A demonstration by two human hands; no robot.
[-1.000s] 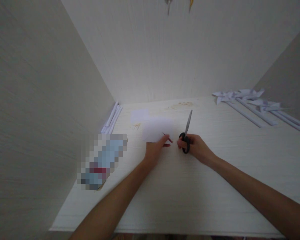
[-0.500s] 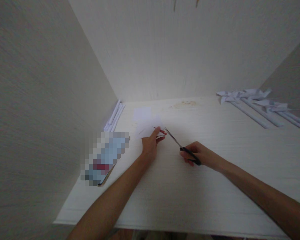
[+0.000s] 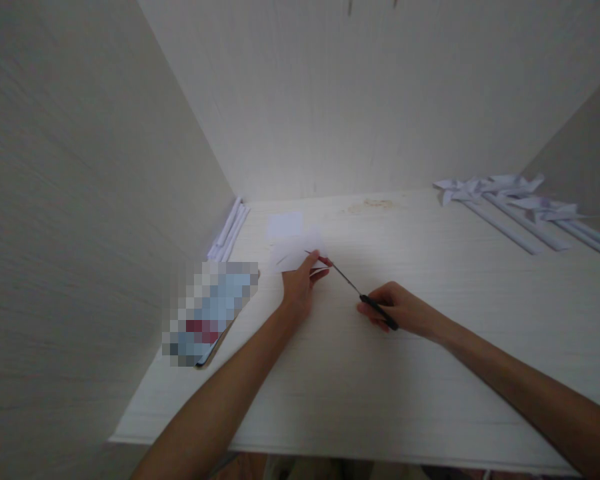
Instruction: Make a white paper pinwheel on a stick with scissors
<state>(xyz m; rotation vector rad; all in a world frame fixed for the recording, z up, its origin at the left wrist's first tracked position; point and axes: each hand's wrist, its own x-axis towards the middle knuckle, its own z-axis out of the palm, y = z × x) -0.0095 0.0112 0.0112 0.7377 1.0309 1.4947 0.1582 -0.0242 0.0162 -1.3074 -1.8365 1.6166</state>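
Pinched in my left hand (image 3: 301,280) is a white sheet of paper (image 3: 290,253) with slits in it, held just over the table. My right hand (image 3: 393,308) is closed around the black handles of a pair of scissors (image 3: 349,283). The scissors point up and to the left, and their tips are at the paper's lower right corner, close to my left fingertips. Whether the blades touch the paper I cannot tell. Behind the held sheet, another square of white paper (image 3: 285,224) lies flat on the table.
White paper pinwheels on rolled paper sticks (image 3: 505,228) lie at the back right. Rolled paper tubes (image 3: 230,230) lean along the left wall. A phone with a blurred screen (image 3: 215,313) rests at the left. Walls enclose the white table (image 3: 330,400) at the back and sides.
The scissors' blades have come together, and their tips have moved slightly left toward the paper's corner. My left hand still holds the paper in nearly the same place.
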